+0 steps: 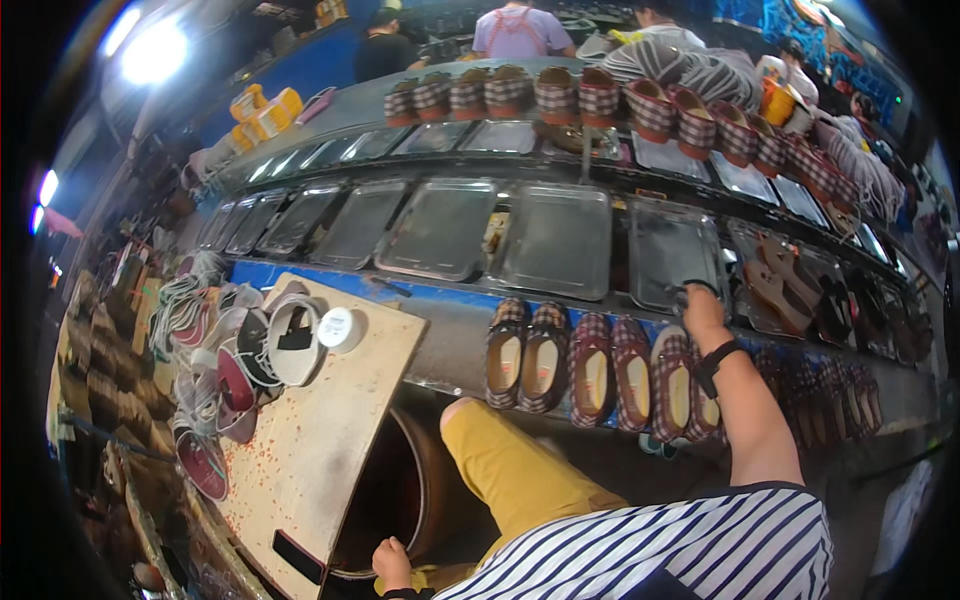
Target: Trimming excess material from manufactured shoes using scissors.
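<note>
Metal tray (672, 250) edge pinched by right hand (700, 310), fingertips partly hidden, plaid shoes (590, 365) below, left hand (392, 565) fisted at frame bottom, contents unclear, wooden worktop (330, 430) beside.

Row of plaid slip-on shoes (590, 365), wooden board (320, 430), white round lid (337, 327), yellow boxes (262, 110)

glossy metal trays (556, 240), checked cloth shoes (591, 368)
</note>
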### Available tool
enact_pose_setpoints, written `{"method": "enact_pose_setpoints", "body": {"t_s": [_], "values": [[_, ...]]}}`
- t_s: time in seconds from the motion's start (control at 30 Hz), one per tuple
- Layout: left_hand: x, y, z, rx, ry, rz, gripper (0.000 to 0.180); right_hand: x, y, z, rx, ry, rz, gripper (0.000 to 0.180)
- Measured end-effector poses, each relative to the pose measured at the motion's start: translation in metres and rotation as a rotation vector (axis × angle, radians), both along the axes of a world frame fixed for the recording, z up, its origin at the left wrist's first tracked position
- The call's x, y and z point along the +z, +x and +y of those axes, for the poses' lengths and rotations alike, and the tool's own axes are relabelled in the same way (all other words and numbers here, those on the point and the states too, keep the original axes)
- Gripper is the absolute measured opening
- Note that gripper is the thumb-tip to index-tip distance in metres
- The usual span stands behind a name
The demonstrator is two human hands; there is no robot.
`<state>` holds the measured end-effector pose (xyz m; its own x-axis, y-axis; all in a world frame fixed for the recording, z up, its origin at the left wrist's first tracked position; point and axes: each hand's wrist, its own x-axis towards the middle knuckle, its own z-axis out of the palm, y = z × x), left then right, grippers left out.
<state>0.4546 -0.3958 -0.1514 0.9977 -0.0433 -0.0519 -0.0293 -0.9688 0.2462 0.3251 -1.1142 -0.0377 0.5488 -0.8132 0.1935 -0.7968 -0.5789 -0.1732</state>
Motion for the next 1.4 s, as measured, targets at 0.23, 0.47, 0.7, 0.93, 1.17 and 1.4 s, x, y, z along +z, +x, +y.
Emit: {"method": "enact_pose_setpoints", "body": {"t_s": [0.23,0.47,0.7,0.93,1.17,1.4], "values": [[0.013,0.003,-0.007,-0.048,0.025,0.109,0.037,0.005,-0.121,-0.095,-0.439,0.023,0.03,0.037],[-0.008,0.011,0.005,-0.091,0.085,0.089,0.035,-0.017,-0.219,-0.151,-0.487,-0.211,0.0,0.022],[-0.022,0.016,0.014,-0.135,0.1,0.066,0.034,-0.031,-0.263,-0.176,-0.459,-0.42,0.282,0.018],[-0.024,0.005,0.025,-0.043,0.219,0.003,0.034,-0.038,-0.229,-0.218,-0.385,-0.281,0.306,0.018],[-0.02,0.005,-0.013,0.028,0.117,0.108,0.035,-0.091,-0.286,-0.282,-0.378,-0.23,0.172,0.029],[-0.003,-0.01,-0.014,0.076,0.074,0.03,0.034,-0.036,-0.226,-0.266,-0.397,0.252,-0.424,0.052]]}}
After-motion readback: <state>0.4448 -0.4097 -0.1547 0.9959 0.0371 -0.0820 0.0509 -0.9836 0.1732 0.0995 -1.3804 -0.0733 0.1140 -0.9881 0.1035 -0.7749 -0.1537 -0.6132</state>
